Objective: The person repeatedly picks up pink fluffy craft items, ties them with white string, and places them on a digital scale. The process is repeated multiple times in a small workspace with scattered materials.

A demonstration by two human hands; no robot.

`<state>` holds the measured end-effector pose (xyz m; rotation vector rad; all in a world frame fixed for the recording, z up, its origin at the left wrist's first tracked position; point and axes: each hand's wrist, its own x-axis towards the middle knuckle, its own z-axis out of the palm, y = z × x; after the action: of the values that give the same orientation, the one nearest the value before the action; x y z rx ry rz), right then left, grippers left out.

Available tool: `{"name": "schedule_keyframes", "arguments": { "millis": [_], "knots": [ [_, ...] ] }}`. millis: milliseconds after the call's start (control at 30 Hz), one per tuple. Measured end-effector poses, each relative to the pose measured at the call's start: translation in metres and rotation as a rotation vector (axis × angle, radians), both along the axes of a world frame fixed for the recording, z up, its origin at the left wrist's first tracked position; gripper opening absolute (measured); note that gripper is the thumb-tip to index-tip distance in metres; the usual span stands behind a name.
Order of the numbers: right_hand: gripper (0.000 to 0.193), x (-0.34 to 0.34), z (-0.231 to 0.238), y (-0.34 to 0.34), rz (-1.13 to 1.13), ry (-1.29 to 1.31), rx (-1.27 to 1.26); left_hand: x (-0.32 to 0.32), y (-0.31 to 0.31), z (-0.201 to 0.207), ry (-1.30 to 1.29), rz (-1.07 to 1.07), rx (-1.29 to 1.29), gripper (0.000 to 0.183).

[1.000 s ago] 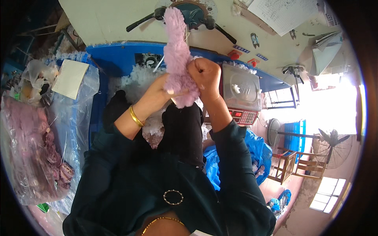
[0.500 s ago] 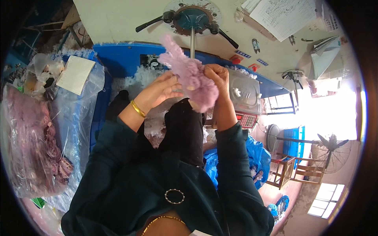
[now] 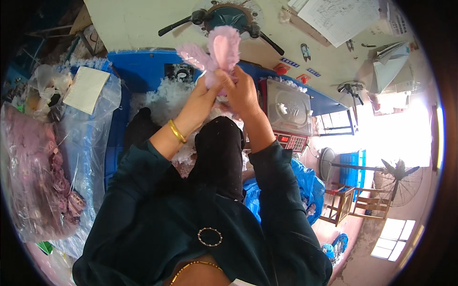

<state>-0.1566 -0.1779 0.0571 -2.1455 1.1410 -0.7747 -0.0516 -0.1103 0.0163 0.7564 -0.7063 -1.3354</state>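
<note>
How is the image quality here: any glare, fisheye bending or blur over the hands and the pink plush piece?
Head view: daylight from the window blows the right side out to white. Straight edges bow toward the dark circular rim. The left hand and right hand gripping the fluffy pink plush piece are evenly lit and fairly sharp.

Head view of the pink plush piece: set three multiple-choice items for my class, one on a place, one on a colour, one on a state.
1. Where is the scale?
A. right of the hands
B. on the floor
C. inside the clear bag

2. What colour is the plush piece?
A. green
B. pink
C. black

3. How is the plush piece held?
A. lying loose on the bench
B. by one hand only
C. by both hands

Key:
1 A, it stands beside the right hand.
2 B, its fur is pale pink.
3 C, the left hand and the right hand both grip its lower end.
</note>
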Motion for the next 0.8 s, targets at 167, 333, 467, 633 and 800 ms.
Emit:
{"name": "schedule_keyframes", "arguments": {
  "millis": [167,333,467,633,800],
  "knots": [
    [0.044,-0.009,-0.006,-0.014,0.089,-0.37,0.373,0.001,-0.002,0.013,-0.189,-0.055,-0.073,0.037],
    [0.039,0.017,-0.018,0.026,-0.062,-0.263,-0.075,0.009,0.024,0.015,-0.149,0.136,0.168,0.047],
    [0.045,0.018,0.004,0.031,-0.162,-0.319,0.17,0.009,0.019,0.019,-0.262,0.152,0.17,0.048],
    [0.05,-0.019,0.013,-0.017,0.067,-0.434,0.402,-0.021,0.019,0.04,-0.032,-0.011,-0.006,0.046],
    [0.038,0.012,-0.021,0.025,-0.059,-0.314,-0.02,0.008,0.028,0.019,-0.122,0.093,0.118,0.047]
  ]
}}
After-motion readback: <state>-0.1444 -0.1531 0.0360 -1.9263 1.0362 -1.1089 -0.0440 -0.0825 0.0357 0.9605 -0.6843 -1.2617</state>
